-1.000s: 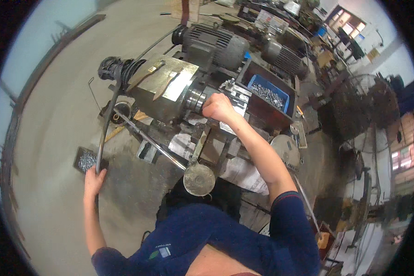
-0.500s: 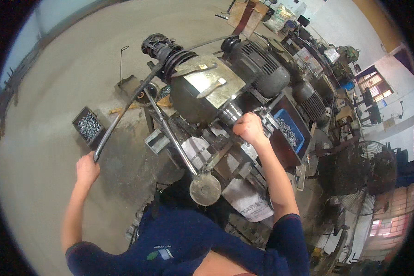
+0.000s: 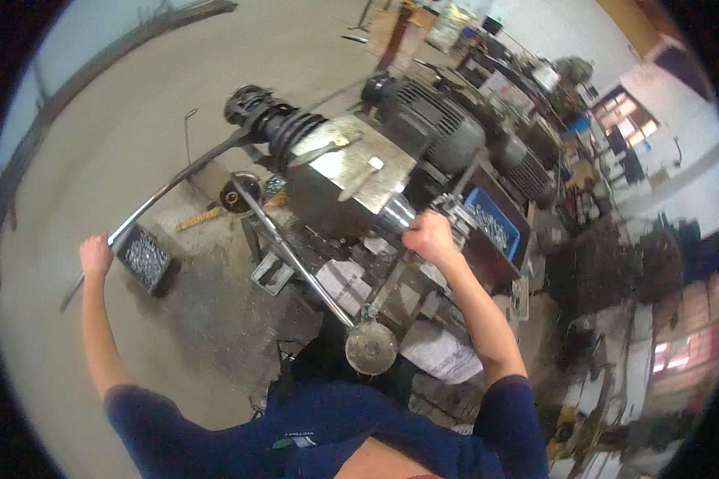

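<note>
While the left hand [image 3: 96, 257] works the lever [image 3: 160, 195], the right hand [image 3: 429, 235] sits close against the spindle nose [image 3: 395, 212]

In the head view, the left grip is wrapped around the long steel lever toward its outer end, a stretch of bar jutting past the fist. The lever slopes up toward the grooved pulley [image 3: 291, 132] of the headstock [image 3: 315, 203]. The right hand curls at the spindle nose on the opposite end; its fingertips are hidden, so I cannot tell whether that grip pinches anything.

The chief danger, I judge, is to those bare fingers: a turning spindle could catch or cut them, though whether it turns does not show. Should the left palm slip, the lever could swing unchecked. Two flat hand tools [image 3: 361, 179] lie loose on the headstock's cover plate [image 3: 387, 156], where vibration might walk them off. A careless swing of the right forearm could jolt the nearby blue bin [image 3: 514, 237] of small metal parts.
</note>
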{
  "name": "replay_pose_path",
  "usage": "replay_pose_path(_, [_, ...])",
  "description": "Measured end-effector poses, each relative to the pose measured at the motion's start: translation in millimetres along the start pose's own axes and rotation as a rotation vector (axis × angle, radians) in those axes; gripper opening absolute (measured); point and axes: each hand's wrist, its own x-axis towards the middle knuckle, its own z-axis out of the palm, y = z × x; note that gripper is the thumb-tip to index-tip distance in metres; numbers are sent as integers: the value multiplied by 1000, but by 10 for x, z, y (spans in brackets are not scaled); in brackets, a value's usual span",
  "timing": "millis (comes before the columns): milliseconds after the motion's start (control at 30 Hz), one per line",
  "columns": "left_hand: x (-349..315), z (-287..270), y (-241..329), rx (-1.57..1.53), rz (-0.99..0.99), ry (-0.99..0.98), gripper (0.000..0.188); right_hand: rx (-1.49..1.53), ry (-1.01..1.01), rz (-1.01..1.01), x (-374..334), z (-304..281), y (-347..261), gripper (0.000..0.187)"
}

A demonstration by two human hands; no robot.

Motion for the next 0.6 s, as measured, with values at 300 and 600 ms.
replay_pose_path(300, [-525,-150,2495,-984,82,-68,30,326,392,150,-1202,-763,-144,33])
replay_pose_path(600, [-697,204,3618,-250,655,-364,36,407,351,829,-3336,-829,265,31])
